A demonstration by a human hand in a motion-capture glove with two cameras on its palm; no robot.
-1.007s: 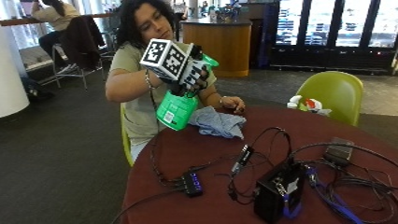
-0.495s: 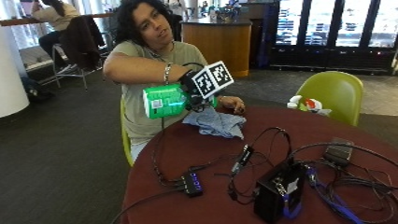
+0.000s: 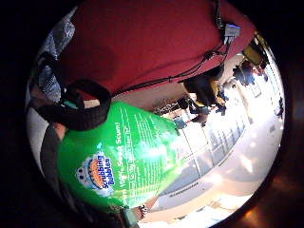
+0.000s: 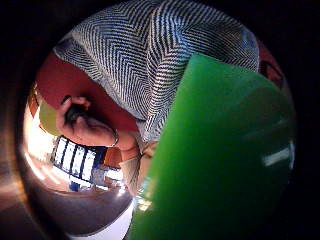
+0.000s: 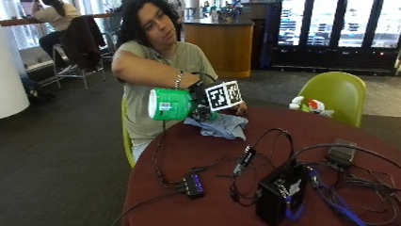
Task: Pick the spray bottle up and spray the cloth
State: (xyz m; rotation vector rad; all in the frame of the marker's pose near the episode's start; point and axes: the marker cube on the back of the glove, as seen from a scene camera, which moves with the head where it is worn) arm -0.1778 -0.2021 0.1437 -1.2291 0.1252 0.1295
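Note:
In the outside view my gloved right hand (image 5: 199, 100) grips the neck of a green spray bottle (image 5: 170, 104). The bottle lies level in the air, its base toward the table's edge and its head end just above a crumpled blue-grey cloth (image 5: 219, 126) on the round red table (image 5: 188, 155). The little finger side palm view shows the bottle (image 3: 128, 161) and its label close to the palm, with the table (image 3: 156, 42) beyond. In the thumb side palm view the bottle (image 4: 225, 160) sits over the herringbone cloth (image 4: 150, 55), and the bare left hand (image 4: 82, 125) rests beside the cloth.
Black cables, a small hub (image 5: 192, 183) and a black box (image 5: 279, 193) cover the near and right parts of the table. A green chair (image 5: 335, 94) stands at the far side, with a small white, red and green object (image 5: 307, 104) by it.
My right hand has swung the bottle from hanging base-down to lying level, then brought its head end lower over the cloth. The cloth has stayed where it was.

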